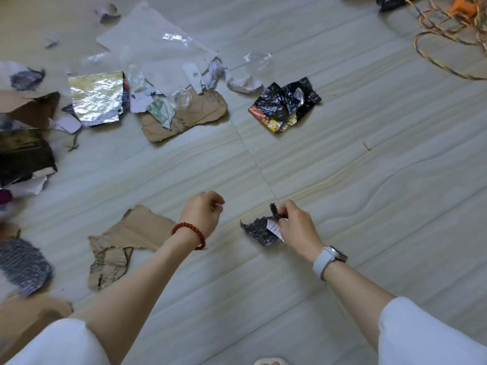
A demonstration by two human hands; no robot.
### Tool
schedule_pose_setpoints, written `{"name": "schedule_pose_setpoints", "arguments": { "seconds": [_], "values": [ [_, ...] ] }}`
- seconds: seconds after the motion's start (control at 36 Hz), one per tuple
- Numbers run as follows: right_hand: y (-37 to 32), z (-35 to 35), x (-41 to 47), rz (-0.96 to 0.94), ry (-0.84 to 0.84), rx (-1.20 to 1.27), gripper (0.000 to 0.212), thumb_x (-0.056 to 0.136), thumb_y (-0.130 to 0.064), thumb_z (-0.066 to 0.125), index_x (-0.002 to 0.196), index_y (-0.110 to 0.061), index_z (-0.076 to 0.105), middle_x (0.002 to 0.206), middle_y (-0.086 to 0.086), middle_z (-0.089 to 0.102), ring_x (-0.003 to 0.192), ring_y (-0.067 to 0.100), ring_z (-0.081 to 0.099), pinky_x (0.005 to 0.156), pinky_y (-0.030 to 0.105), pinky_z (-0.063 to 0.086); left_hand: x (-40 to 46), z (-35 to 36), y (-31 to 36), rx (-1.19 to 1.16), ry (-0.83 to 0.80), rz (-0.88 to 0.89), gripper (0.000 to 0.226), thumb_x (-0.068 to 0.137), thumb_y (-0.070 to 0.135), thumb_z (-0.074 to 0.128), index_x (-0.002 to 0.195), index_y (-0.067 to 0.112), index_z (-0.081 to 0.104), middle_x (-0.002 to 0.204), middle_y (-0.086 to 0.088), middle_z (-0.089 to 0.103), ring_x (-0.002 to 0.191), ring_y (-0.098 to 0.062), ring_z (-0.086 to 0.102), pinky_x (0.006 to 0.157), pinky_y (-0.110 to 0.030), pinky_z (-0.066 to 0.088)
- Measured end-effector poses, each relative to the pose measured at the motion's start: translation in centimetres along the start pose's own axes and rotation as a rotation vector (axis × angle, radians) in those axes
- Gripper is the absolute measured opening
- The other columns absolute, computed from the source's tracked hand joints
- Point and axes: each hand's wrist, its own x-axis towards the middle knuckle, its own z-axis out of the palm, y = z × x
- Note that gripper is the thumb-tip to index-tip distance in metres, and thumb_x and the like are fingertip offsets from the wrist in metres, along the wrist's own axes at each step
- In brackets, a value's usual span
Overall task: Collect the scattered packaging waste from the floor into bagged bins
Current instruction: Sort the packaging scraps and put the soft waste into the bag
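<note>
Head view looks down at a pale floor (342, 159) with wavy wood-like lines and thin seams between its big tiles. Trash lies all over the far left part. A shiny, crinkly silver foil sheet (96, 100) sits beside a torn brown cardboard piece (184, 119). A black crumpled snack wrapper (284, 105) with red and yellow print lies apart on the right. Tangled rope (445, 35) is in the far right corner. Near the person, another ripped cardboard scrap (123, 243) lies flat. The right hand (295, 225) pinches a small dark, bumpy wrapper scrap (259, 230) with a white label, low over the floor. The left hand (203, 214) is loosely curled and holds nothing.
</note>
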Motion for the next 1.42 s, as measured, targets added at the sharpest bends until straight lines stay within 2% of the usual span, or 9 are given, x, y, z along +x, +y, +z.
{"name": "schedule_pose_setpoints", "arguments": {
  "seconds": [0.22, 0.36, 0.5, 0.58, 0.69, 0.86, 1.17, 1.28, 1.42],
  "values": [
    [-19.8, 2.3, -3.3, -0.428, -0.171, 0.136, 0.015, 0.089, -0.012, 0.056, 0.103, -0.007, 0.058, 0.094, 0.003, 0.060, 0.089, 0.015, 0.053, 0.062, 0.010, 0.033, -6.9, -18.3, -5.0, -0.129, 0.403, -0.134, 0.010, 0.085, 0.010, 0.059, 0.093, 0.011, 0.067, 0.090, -0.002, 0.063, 0.080, -0.016, 0.056, 0.077, -0.027, 0.046],
    [-32.3, 4.8, -9.5, -0.728, -0.344, 0.031, 0.019, 0.091, -0.017, 0.055, 0.107, -0.007, 0.059, 0.106, 0.007, 0.064, 0.098, 0.019, 0.056, 0.084, 0.024, 0.042, -16.0, -28.0, -9.7, -0.168, 0.675, -0.271, 0.010, 0.084, 0.008, 0.062, 0.093, 0.006, 0.066, 0.089, -0.006, 0.064, 0.081, -0.016, 0.057, 0.075, -0.023, 0.043],
    [-40.5, 9.5, -16.7, -0.954, -0.459, 0.015, 0.015, 0.091, -0.017, 0.055, 0.103, -0.011, 0.060, 0.095, 0.000, 0.061, 0.087, 0.014, 0.055, 0.077, 0.022, 0.044, -26.7, -32.6, -15.4, -0.147, 0.896, -0.448, 0.011, 0.081, -0.001, 0.062, 0.089, 0.003, 0.067, 0.087, -0.009, 0.065, 0.078, -0.019, 0.055, 0.076, -0.027, 0.042],
    [-42.7, 14.3, -20.7, -1.027, -0.527, -0.008, 0.016, 0.089, -0.017, 0.056, 0.103, -0.009, 0.061, 0.103, 0.008, 0.065, 0.097, 0.022, 0.058, 0.085, 0.034, 0.047, -32.4, -32.3, -18.6, -0.135, 0.970, -0.576, 0.009, 0.080, -0.003, 0.062, 0.086, 0.001, 0.068, 0.085, -0.011, 0.066, 0.075, -0.020, 0.056, 0.072, -0.026, 0.040],
    [-43.8, 21.3, -25.2, -1.071, -0.574, -0.101, 0.025, 0.089, -0.021, 0.055, 0.112, -0.010, 0.058, 0.108, 0.010, 0.065, 0.101, 0.026, 0.058, 0.083, 0.036, 0.047, -37.3, -30.3, -23.3, -0.177, 0.915, -0.761, 0.017, 0.083, -0.001, 0.057, 0.092, 0.004, 0.070, 0.095, -0.013, 0.067, 0.094, -0.027, 0.059, 0.085, -0.035, 0.045],
    [-44.5, 25.9, -27.0, -1.084, -0.623, -0.314, 0.044, 0.092, -0.030, 0.050, 0.133, -0.014, 0.045, 0.130, 0.010, 0.049, 0.122, 0.024, 0.044, 0.101, 0.038, 0.038, -40.2, -30.1, -27.5, -0.262, 0.982, -0.928, 0.023, 0.081, 0.001, 0.054, 0.101, 0.005, 0.066, 0.109, -0.019, 0.059, 0.106, -0.034, 0.054, 0.098, -0.045, 0.041],
    [-45.6, 15.1, -15.9, -0.877, -0.554, -0.661, 0.032, 0.098, -0.020, 0.040, 0.124, -0.011, 0.053, 0.124, 0.008, 0.058, 0.110, 0.022, 0.055, 0.089, 0.029, 0.043, -27.1, -32.0, -20.4, -0.381, 0.928, -0.495, 0.020, 0.086, 0.004, 0.053, 0.103, 0.007, 0.063, 0.109, -0.007, 0.054, 0.104, -0.022, 0.053, 0.093, -0.027, 0.039],
    [-44.1, 13.2, -9.2, -0.744, -0.510, -0.703, 0.031, 0.096, -0.019, 0.042, 0.123, -0.011, 0.054, 0.121, 0.009, 0.060, 0.109, 0.023, 0.056, 0.081, 0.022, 0.038, -19.4, -29.4, -18.3, -0.508, 0.727, -0.466, 0.026, 0.087, 0.008, 0.052, 0.112, 0.010, 0.058, 0.115, -0.005, 0.049, 0.109, -0.022, 0.052, 0.095, -0.024, 0.038],
    [-40.9, 15.3, -0.5, -0.689, -0.546, -0.727, 0.033, 0.095, -0.017, 0.042, 0.126, -0.011, 0.051, 0.122, 0.010, 0.058, 0.109, 0.025, 0.054, 0.087, 0.027, 0.040, -10.9, -22.6, -21.9, -0.507, 0.387, -0.850, 0.064, 0.086, 0.026, 0.054, 0.142, 0.019, 0.023, 0.147, -0.013, 0.019, 0.132, -0.031, 0.025, 0.109, -0.039, 0.028]
  ]
}}
